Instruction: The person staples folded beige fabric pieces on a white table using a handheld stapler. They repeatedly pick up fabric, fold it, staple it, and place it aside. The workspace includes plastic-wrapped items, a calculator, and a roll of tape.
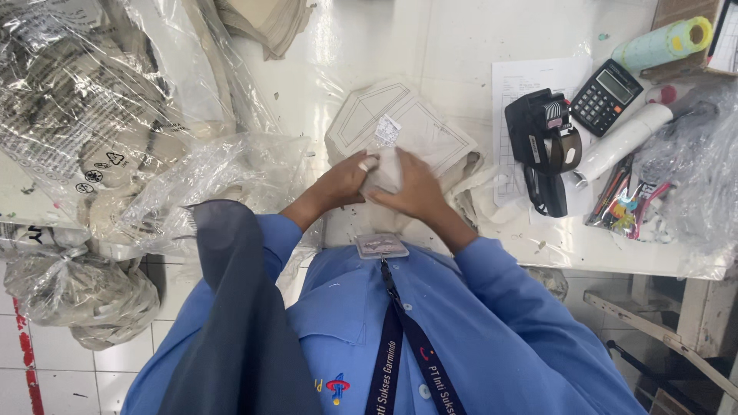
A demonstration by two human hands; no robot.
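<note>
1. Head view showed the person's two hands meeting over a stack of beige fabric pieces (403, 131) near the front edge of the white bench (461, 46).
2. Left hand (344, 183) was closed on a small folded beige piece (384, 170), with the thumb on top of it.
3. Right hand (419, 184) was also closed on this same piece from the other side, so the piece sat between both hands and was partly hidden by the fingers.
4. Stack lay just behind the hands, toward the middle of the bench, and it carried a small white label (387, 129) on the top piece.
5. Clear plastic bags (92, 115) with more beige material filled the left side of the bench.
6. Toward the right edge lay a black label gun (542, 142), a calculator (605, 96), a white roll (623, 141) and some pens (619, 201), all well apart from the hands.
7. Near the far right corner lay a pale green roll (663, 42).
</note>
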